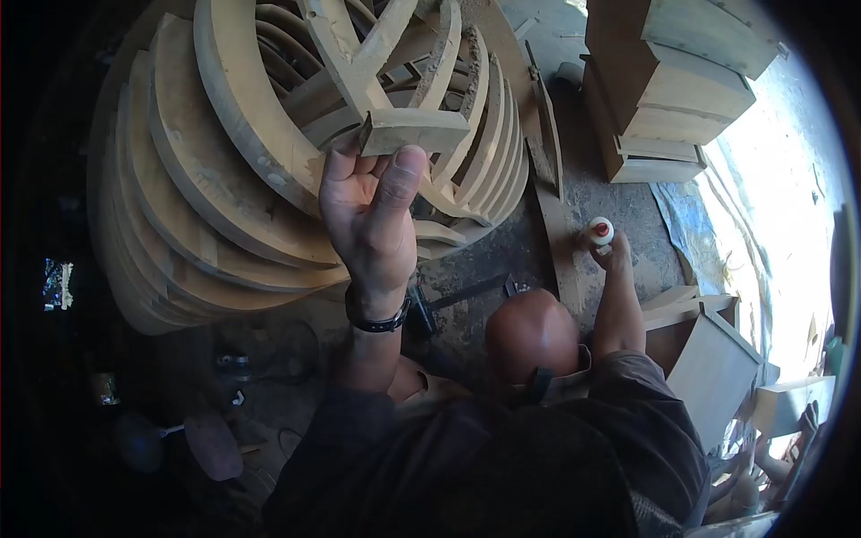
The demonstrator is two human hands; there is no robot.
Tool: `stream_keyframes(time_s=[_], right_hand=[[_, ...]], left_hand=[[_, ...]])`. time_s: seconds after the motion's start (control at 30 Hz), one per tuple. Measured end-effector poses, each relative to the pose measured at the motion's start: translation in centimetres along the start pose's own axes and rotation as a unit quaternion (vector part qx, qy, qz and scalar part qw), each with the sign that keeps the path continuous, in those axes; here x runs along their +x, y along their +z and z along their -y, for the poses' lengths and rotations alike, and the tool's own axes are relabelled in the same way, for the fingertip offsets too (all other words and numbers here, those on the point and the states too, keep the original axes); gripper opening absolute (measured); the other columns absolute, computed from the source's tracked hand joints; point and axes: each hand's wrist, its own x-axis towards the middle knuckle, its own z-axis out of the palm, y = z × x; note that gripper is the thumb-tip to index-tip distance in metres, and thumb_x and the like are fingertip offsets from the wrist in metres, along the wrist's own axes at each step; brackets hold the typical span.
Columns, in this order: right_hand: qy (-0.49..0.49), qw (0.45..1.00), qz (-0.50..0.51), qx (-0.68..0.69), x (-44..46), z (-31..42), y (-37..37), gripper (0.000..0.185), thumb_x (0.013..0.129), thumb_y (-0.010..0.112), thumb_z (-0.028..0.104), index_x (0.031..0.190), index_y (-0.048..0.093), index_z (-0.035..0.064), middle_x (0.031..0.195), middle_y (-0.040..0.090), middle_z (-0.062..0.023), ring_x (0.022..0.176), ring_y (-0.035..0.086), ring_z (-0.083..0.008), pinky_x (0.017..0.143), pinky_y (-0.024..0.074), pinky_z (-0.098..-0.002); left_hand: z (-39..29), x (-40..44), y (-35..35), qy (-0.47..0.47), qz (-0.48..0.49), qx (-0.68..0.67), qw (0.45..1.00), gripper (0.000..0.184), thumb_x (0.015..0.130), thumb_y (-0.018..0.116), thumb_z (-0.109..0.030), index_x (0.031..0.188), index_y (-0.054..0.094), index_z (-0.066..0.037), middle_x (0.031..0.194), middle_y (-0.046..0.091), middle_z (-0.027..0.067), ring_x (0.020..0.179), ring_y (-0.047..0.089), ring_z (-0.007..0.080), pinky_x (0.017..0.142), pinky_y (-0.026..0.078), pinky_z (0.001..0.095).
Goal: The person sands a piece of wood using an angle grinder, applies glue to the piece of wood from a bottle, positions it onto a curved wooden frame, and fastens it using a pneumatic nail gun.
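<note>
Wood block [417, 133] up top, white bottle [601, 231] off to the right
Left hand [378, 211] has got the block pinched in front of some curved wooden ribs [238, 117]; right hand [615, 253], well apart, is wrapped round the red-tipped bottle above the floor [628, 202].

No text, label, brand, number or sign can be read; the white bottle [599, 236] right of centre is too small for any wording to be made out, and the pale sheet [719, 220] at far right is washed out by glare
</note>
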Motion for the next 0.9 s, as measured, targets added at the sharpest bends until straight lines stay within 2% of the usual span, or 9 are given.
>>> stream_keyframes(time_s=[0.17, 0.27, 0.33, 0.57, 0.67, 0.73, 0.77, 0.83, 0.9], right_hand=[[-0.008, 0.992, -0.112, -0.05, -5.5, 0.7, 3.8, 0.046, 0.092, 0.05, 0.008, 0.137, 0.049, -0.0029, 0.142, 0.041, -0.0285, 0.116, 0.063, -0.0459, 0.078, 0.0629, -0.0571], [-0.025, 0.989, -0.105, -0.098, -4.7, 1.1, 3.1, 0.05, 0.096, 0.055, 0.016, 0.144, 0.045, 0.0033, 0.149, 0.036, -0.0275, 0.128, 0.054, -0.0461, 0.086, 0.0592, -0.0619], [-0.062, 0.988, -0.076, -0.118, -3.4, 1.1, 1.9, 0.062, 0.094, 0.066, 0.036, 0.147, 0.043, 0.0112, 0.157, 0.024, -0.0227, 0.144, 0.03, -0.0398, 0.096, 0.0511, -0.0647], [-0.077, 0.981, -0.082, -0.159, -3.7, 2.6, 2.9, 0.07, 0.095, 0.066, 0.043, 0.15, 0.041, 0.0077, 0.161, 0.024, -0.0216, 0.146, 0.029, -0.0408, 0.094, 0.049, -0.0683], [-0.075, 0.963, -0.132, -0.221, -3.9, 3.3, 3.4, 0.07, 0.095, 0.066, 0.044, 0.149, 0.045, 0.0035, 0.155, 0.037, -0.0225, 0.144, 0.035, -0.0419, 0.094, 0.0502, -0.0646], [-0.176, 0.878, -0.151, -0.419, -3.0, 4.1, 3.6, 0.058, 0.093, 0.067, 0.04, 0.134, 0.06, -0.0001, 0.147, 0.051, -0.0243, 0.137, 0.046, -0.0422, 0.105, 0.0464, -0.0527], [-0.178, 0.878, -0.149, -0.419, -2.5, 4.5, 3.9, 0.058, 0.093, 0.067, 0.04, 0.134, 0.06, -0.0001, 0.147, 0.051, -0.0243, 0.137, 0.046, -0.0422, 0.105, 0.0464, -0.0527], [-0.355, 0.699, -0.28, -0.555, -8.2, 4.5, 8.6, 0.052, 0.09, 0.068, 0.041, 0.118, 0.07, -0.002, 0.132, 0.063, -0.0252, 0.131, 0.051, -0.0408, 0.108, 0.0421, -0.0459], [-0.494, 0.659, -0.273, -0.498, -9.0, 5.3, 12.7, 0.049, 0.09, 0.068, 0.04, 0.116, 0.071, -0.0004, 0.126, 0.066, -0.0248, 0.129, 0.051, -0.0411, 0.112, 0.0373, -0.0469]], left_hand=[[-0.6, 1.1, -0.2, -0.027, 0.028, 0.003, 0.999, 0.041, 0.096, 0.07, -0.004, 0.132, 0.054, 0.007, 0.123, 0.067, 0.0159, 0.113, 0.065, 0.0181, 0.102, 0.05, 0.0328], [-0.3, 1.8, 0.1, -0.045, 0.029, 0.01, 0.999, 0.042, 0.096, 0.071, -0.005, 0.133, 0.054, 0.007, 0.124, 0.067, 0.0161, 0.113, 0.065, 0.0182, 0.102, 0.05, 0.0323], [-0.1, 2.3, 0.0, -0.057, 0.039, 0.036, 0.997, 0.042, 0.097, 0.072, -0.007, 0.132, 0.055, 0.007, 0.124, 0.067, 0.0163, 0.113, 0.065, 0.0182, 0.102, 0.05, 0.0318], [0.1, 3.5, -0.1, -0.051, 0.049, 0.07, 0.995, 0.038, 0.097, 0.071, -0.006, 0.13, 0.057, 0.007, 0.119, 0.07, 0.015, 0.112, 0.066, 0.0175, 0.102, 0.051, 0.0314], [0.2, 3.5, 0.0, -0.047, 0.052, 0.082, 0.994, 0.037, 0.098, 0.07, -0.006, 0.13, 0.057, 0.007, 0.119, 0.07, 0.015, 0.111, 0.067, 0.0177, 0.101, 0.052, 0.0315], [-0.1, 3.3, -0.1, -0.045, 0.056, 0.086, 0.994, 0.037, 0.098, 0.07, -0.006, 0.131, 0.057, 0.007, 0.119, 0.07, 0.015, 0.111, 0.067, 0.0182, 0.101, 0.052, 0.0318], [-0.3, 3.1, -0.2, -0.043, 0.055, 0.086, 0.994, 0.037, 0.098, 0.07, -0.006, 0.131, 0.057, 0.007, 0.119, 0.07, 0.015, 0.111, 0.067, 0.0182, 0.101, 0.052, 0.0318], [-0.8, 2.7, -0.4, -0.056, 0.053, 0.083, 0.994, 0.038, 0.098, 0.069, -0.005, 0.131, 0.057, 0.007, 0.119, 0.07, 0.0147, 0.112, 0.067, 0.0183, 0.102, 0.052, 0.0319], [-1.2, 2.8, -0.6, -0.052, 0.052, 0.082, 0.994, 0.038, 0.098, 0.069, -0.005, 0.131, 0.057, 0.007, 0.119, 0.07, 0.0147, 0.112, 0.067, 0.0185, 0.102, 0.052, 0.0321]])
